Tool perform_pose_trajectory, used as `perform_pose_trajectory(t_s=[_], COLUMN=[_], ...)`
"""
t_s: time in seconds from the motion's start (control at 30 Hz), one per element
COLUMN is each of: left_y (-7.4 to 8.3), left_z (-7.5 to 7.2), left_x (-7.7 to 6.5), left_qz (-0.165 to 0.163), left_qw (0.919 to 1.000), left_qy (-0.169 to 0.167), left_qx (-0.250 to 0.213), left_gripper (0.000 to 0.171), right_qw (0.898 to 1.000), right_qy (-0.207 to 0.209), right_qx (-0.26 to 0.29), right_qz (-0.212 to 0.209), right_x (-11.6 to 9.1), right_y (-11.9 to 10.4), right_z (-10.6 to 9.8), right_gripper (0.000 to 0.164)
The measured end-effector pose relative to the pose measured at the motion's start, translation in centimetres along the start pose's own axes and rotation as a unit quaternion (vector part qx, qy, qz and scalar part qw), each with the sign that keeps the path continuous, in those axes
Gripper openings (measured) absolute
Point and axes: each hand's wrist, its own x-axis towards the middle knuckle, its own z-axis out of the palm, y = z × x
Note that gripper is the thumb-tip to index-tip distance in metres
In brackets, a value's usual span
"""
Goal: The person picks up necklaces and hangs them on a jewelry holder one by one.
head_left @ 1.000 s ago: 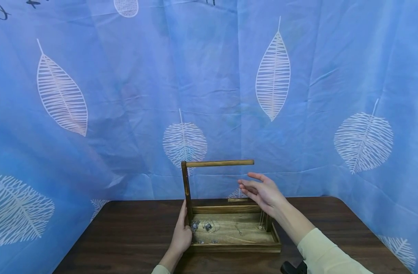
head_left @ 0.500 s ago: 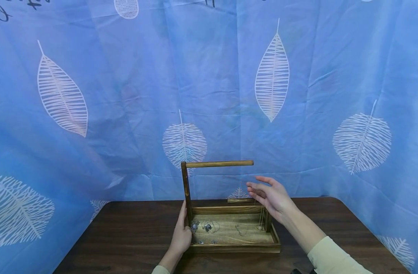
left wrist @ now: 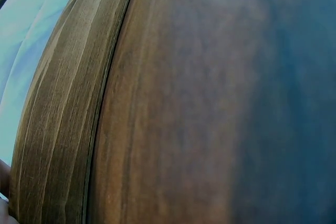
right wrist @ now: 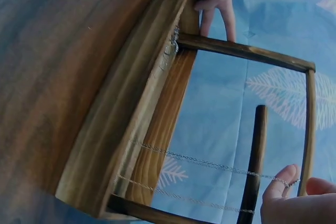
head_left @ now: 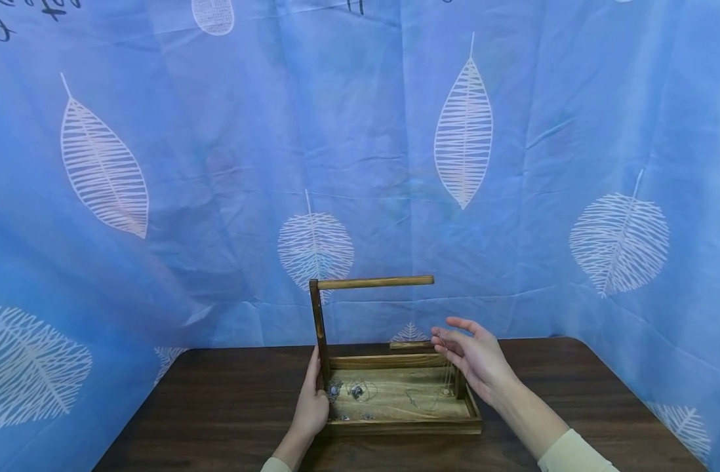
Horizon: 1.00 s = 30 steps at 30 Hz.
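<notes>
Well, my right hand (head_left: 480, 364) has its thumb and a finger close together, and they pinch a thin chain (right wrist: 210, 164). From there the chain runs past the short bar (head_left: 410, 345) and down to the wooden tray (head_left: 404, 428). I can't tell if it touches that bar on the way. Just beside it, a second chain (right wrist: 184, 198) goes from the short bar down to the tray too. The short bar sits low, on top of the short post (head_left: 459, 385) at the tray's right end. At the left end stands the tall post (head_left: 319, 314), and the long bar (head_left: 374, 282) sticks out from its top, higher than my right hand. My left hand (head_left: 309, 406) is against that left end, with straight fingers beside the tall post. Inside the tray, near my left hand, lies some small shiny jewelry (head_left: 357, 391), too tiny to make out well. The tray sits on the dark brown worktop (head_left: 230, 393). Behind it all hangs a blue cloth (head_left: 360, 131) with white leaves on it.
</notes>
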Motion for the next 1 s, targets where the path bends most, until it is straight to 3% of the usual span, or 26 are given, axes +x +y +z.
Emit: perform_pose_trajectory(t_s=[0.47, 1.0], left_y=[0.2, 0.4], left_z=[0.1, -0.1], left_x=[-0.1, -0.2], left_qz=[-0.014, -0.008], left_qw=[0.9999, 0.9999], left_qy=[0.004, 0.007], left_qx=[0.002, -0.001], left_gripper=[0.1, 0.098], right_qw=[0.997, 0.986], right_qy=[0.056, 0.069], right_qx=[-0.057, -0.154], right_qz=[-0.002, 0.007], right_x=[-0.6, 0.6], right_y=[4.2, 7.6], right_z=[-0.6, -1.3], right_gripper=[0.022, 0.017])
